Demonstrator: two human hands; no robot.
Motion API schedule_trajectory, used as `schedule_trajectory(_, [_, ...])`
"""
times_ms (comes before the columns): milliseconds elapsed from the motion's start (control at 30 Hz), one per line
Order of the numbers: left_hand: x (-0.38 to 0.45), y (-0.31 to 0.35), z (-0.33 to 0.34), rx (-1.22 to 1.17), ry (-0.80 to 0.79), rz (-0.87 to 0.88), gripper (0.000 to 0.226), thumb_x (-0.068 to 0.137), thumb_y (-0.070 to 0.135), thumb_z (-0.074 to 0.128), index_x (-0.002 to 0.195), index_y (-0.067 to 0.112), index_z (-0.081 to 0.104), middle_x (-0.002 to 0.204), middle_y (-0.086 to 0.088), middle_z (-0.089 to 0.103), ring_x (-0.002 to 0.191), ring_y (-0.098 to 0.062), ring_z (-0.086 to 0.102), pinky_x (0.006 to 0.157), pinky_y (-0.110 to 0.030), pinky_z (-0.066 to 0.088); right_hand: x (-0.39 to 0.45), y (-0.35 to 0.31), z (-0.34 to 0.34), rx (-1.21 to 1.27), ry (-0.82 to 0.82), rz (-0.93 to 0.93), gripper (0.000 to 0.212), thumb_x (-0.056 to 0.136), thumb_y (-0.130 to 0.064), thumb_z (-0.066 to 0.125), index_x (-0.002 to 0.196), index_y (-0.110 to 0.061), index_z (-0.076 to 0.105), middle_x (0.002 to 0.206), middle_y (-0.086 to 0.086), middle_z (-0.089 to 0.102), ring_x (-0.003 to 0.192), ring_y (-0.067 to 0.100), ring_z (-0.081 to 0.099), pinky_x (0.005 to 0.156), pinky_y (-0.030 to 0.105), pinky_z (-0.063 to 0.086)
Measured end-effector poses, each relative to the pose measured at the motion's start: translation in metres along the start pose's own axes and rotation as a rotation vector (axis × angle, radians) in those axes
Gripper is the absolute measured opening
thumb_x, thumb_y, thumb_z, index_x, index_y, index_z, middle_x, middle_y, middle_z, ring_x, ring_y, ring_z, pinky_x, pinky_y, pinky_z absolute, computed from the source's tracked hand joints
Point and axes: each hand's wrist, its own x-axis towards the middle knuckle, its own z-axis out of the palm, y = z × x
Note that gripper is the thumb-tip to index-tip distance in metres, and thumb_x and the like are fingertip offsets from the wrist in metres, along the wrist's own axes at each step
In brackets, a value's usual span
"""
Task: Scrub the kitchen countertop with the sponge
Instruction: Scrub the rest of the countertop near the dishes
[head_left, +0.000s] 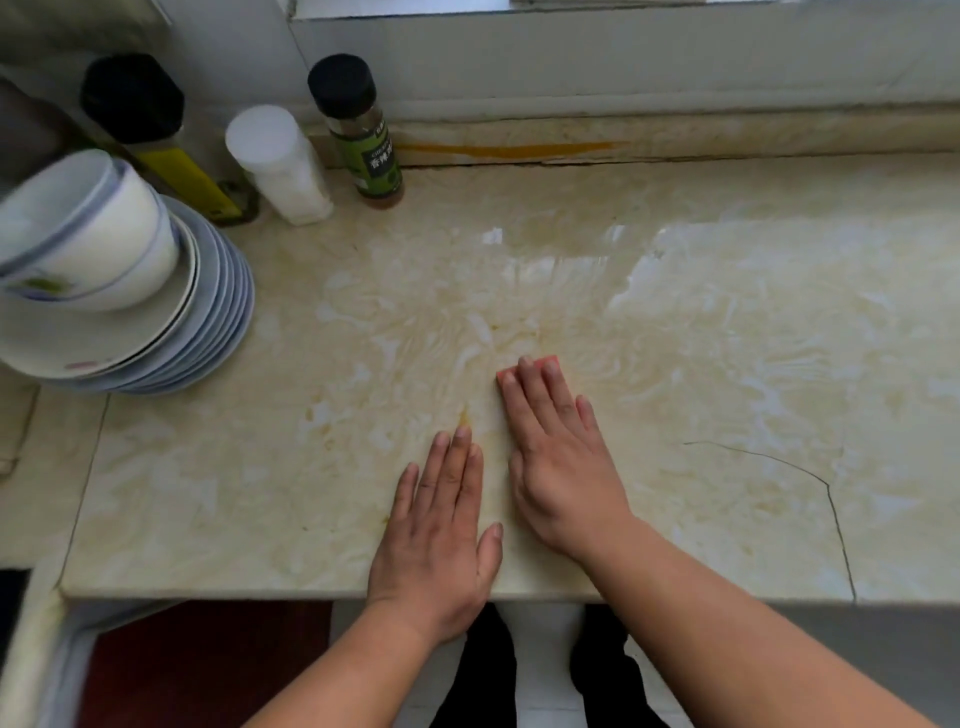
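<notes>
Sponge (524, 370) pink, mostly hidden under R hand (558, 457).

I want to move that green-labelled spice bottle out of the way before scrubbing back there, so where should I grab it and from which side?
Grip the green-labelled spice bottle round its body just under the black cap, coming from its right. It stands upright, and that side is open countertop, while the white container stands close on its left and the wall ledge lies behind. The left hand lies flat and free.
</notes>
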Motion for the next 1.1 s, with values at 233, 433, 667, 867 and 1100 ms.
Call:
schedule_trajectory(233, [-0.002,-0.003,0.003,-0.02,0.021,0.009,0.081,0.097,0.048,0.039,0.163,0.005,0.022,0.175,-0.011,0.01,0.161,-0.027,0.011,0.123,-0.048,0.014,-0.086,0.011,0.02,-0.03,0.009,-0.077,0.082,0.089,-0.025,0.042,0.164,-0.025,0.008,0.172,-0.005,-0.002,0.159,0.018,-0.002,0.125,0.041,0.015])
schedule_trajectory(433, [-0.001,-0.003,0.003,-0.007,0.034,0.009,0.081,0.096,0.048,0.041,0.162,0.004,0.027,0.174,-0.012,0.013,0.161,-0.028,0.014,0.122,-0.049,0.016,-0.014,0.003,0.01,-0.015,0.033,-0.03,0.077,0.098,-0.026,0.037,0.164,-0.03,-0.003,0.17,-0.009,-0.016,0.155,0.012,-0.021,0.127,0.045,0.006])
schedule_trajectory(667, [-0.003,-0.003,0.001,-0.032,0.037,0.007,0.079,0.098,0.048,0.039,0.163,0.006,0.023,0.175,-0.01,0.011,0.161,-0.026,0.01,0.123,-0.047,0.013,0.024,-0.003,0.004,-0.014,0.045,-0.012,0.079,0.099,-0.023,0.039,0.163,-0.029,-0.007,0.17,-0.009,-0.018,0.154,0.012,-0.023,0.127,0.046,0.004])
schedule_trajectory(867, [-0.002,-0.003,-0.003,-0.062,0.044,0.01,0.079,0.092,0.047,0.045,0.158,0.004,0.039,0.171,-0.012,0.023,0.158,-0.029,0.024,0.119,-0.047,0.02,-0.055,0.019,0.018,-0.037,0.027,-0.047,0.08,0.091,-0.029,0.039,0.164,-0.031,0.006,0.172,-0.01,-0.004,0.158,0.014,-0.005,0.121,0.045,0.017])
schedule_trajectory(1100, [-0.002,-0.002,-0.008,-0.08,0.029,-0.001,0.078,0.093,0.045,0.043,0.159,0.005,0.036,0.172,-0.009,0.022,0.159,-0.026,0.02,0.12,-0.045,0.018,0.11,-0.007,-0.024,-0.047,0.041,0.018,0.069,0.104,-0.028,0.031,0.163,-0.027,-0.005,0.17,-0.006,-0.017,0.155,0.015,-0.022,0.128,0.051,0.005])
